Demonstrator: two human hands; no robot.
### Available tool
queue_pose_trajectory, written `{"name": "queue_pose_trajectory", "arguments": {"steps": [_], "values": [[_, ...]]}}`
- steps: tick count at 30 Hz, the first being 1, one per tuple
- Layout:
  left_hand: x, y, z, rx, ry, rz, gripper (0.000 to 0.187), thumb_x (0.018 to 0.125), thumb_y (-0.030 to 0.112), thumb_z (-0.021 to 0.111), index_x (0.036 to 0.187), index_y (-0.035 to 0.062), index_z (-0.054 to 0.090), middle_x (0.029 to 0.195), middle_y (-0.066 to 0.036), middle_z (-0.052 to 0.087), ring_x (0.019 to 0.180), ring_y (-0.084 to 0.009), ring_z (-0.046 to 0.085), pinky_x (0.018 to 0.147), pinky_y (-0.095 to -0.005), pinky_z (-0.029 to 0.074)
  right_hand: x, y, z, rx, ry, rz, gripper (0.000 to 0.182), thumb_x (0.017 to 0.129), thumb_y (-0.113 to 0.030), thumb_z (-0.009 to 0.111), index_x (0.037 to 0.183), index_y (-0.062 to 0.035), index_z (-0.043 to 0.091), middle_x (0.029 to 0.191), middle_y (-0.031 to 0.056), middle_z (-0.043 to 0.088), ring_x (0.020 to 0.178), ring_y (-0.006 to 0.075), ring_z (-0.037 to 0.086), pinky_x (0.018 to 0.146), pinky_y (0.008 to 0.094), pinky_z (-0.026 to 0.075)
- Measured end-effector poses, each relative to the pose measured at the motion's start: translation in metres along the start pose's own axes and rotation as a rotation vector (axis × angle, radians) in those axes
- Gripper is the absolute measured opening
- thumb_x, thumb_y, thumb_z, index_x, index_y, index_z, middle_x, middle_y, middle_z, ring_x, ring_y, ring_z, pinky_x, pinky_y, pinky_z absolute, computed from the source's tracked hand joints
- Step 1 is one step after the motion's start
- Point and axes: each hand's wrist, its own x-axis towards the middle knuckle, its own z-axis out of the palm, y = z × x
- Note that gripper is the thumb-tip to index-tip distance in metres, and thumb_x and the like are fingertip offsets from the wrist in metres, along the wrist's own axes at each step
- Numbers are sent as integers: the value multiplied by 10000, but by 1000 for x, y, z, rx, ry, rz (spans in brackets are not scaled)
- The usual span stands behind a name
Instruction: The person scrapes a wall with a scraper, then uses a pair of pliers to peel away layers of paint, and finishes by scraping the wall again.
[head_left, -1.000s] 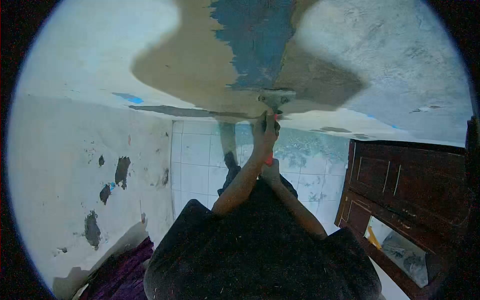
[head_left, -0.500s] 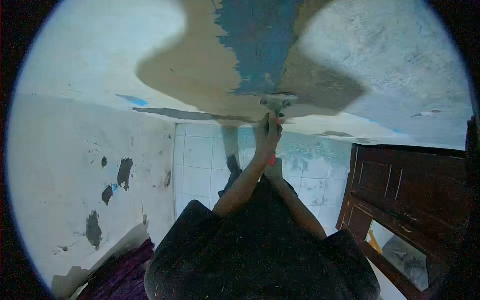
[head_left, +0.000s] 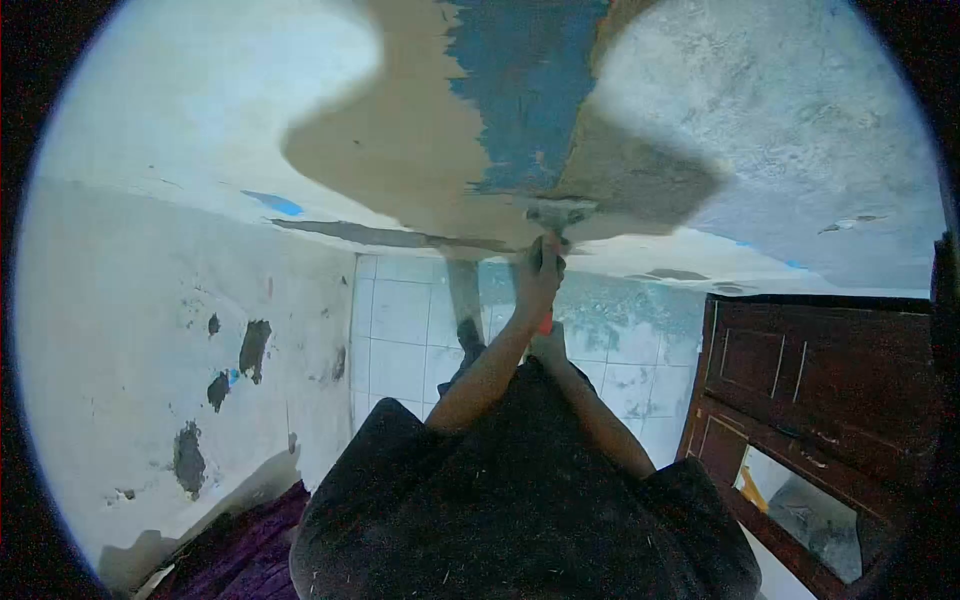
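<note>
My left hand (head_left: 541, 275) is closed around the upper part of the red handle of a wide-bladed scraper (head_left: 562, 212). Lower down, my right hand (head_left: 547, 344) is closed at the handle's bottom end, its fingers partly hidden. The scraper's metal blade lies against the wall (head_left: 400, 150), just below a ragged blue strip (head_left: 525, 100) bordered by pale coating. A broad shadow falls over this part of the wall.
A side wall (head_left: 110, 330) with dark chipped patches stands on the left. White floor tiles (head_left: 397, 312) lie below, dusty toward the right. At right is a dark wooden cabinet (head_left: 840, 370). Purple cloth (head_left: 245, 545) hangs at lower left.
The scraper and both hands have shifted slightly down, with the blade a little farther below the blue strip. The whole view has also moved a little. Both hands keep their hold.
</note>
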Motion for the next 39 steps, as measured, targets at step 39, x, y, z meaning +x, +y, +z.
{"name": "queue_pose_trajectory", "arguments": {"steps": [39], "values": [[-10,57,25,11,-8,71,447,953,489,425,838,68,521,551,36,413,476,-39,372,431,-212,291,-32,-57,55,-1001,409,-140,329,771,-384,642,838,-62,628,766,152,645,756,363,635,647,454,469]]}}
